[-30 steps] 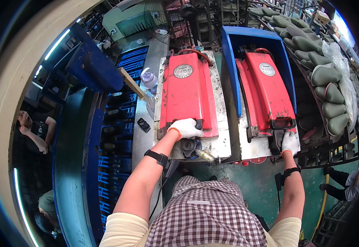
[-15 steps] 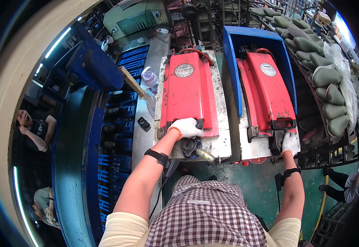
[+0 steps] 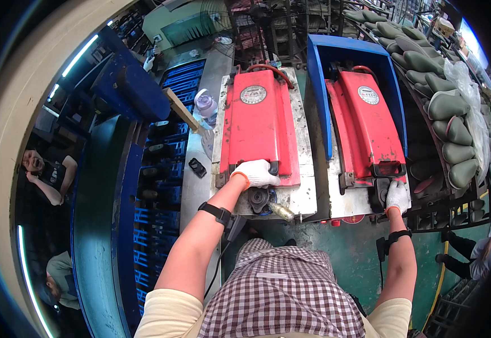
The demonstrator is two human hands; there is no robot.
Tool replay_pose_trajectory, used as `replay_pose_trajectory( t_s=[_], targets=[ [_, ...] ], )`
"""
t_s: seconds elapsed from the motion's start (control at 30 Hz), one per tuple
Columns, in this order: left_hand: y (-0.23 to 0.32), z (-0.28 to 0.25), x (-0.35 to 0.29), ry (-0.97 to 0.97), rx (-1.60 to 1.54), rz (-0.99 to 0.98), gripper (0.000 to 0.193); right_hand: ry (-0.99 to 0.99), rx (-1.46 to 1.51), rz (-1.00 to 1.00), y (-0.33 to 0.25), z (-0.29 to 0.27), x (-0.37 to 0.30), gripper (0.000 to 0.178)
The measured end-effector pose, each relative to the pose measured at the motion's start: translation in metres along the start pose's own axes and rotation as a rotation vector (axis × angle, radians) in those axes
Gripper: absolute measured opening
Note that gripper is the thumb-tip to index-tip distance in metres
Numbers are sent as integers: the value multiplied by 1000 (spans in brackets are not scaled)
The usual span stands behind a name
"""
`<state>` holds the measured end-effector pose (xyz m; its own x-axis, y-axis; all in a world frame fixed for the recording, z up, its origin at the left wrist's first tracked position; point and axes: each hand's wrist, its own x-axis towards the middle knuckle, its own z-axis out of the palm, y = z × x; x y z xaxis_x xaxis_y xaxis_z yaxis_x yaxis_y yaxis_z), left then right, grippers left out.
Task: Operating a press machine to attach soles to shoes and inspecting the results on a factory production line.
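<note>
Two long red machine covers stand side by side in front of me. My left hand, in a white knit glove with an orange cuff, is closed over the black handle at the near end of the left red cover. Just below it are a round black knob and a worn, taped grip. At the near end of the right red cover, my gloved right hand is closed at the side of a black latch. Its fingertips are partly hidden. A black handle sits just above it.
A blue hood surrounds the right machine. Grey-green shoe-shaped pieces fill a rack at the right. Left of the machines are a clear bottle, a small black object and a blue conveyor. Other people are at both sides.
Both my hands stay at the same places on the two machines. At the lower left, a person has bent further down. The view has shifted very slightly.
</note>
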<state>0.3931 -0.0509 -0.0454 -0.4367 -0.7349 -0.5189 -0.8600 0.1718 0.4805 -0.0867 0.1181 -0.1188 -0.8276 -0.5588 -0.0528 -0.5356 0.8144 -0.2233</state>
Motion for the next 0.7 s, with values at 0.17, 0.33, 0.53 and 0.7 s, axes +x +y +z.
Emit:
replay_pose_trajectory(
  t_s=[0.17, 0.33, 0.53, 0.7],
  targets=[
    [1, -1, -3, 3, 11, -19, 42, 30, 1, -16, 1, 3, 1, 53],
    [3, -3, -5, -74, -91, -30, 40, 53, 35, -12, -2, 0, -3, 52],
    [2, -3, -3, -81, -84, -32, 39, 47, 29, -9, -3, -1, -4, 53],
    [-6, 1, 3, -56, -35, -16, 41, 44, -4, -22, 0, 4, 2, 54]
  ],
)
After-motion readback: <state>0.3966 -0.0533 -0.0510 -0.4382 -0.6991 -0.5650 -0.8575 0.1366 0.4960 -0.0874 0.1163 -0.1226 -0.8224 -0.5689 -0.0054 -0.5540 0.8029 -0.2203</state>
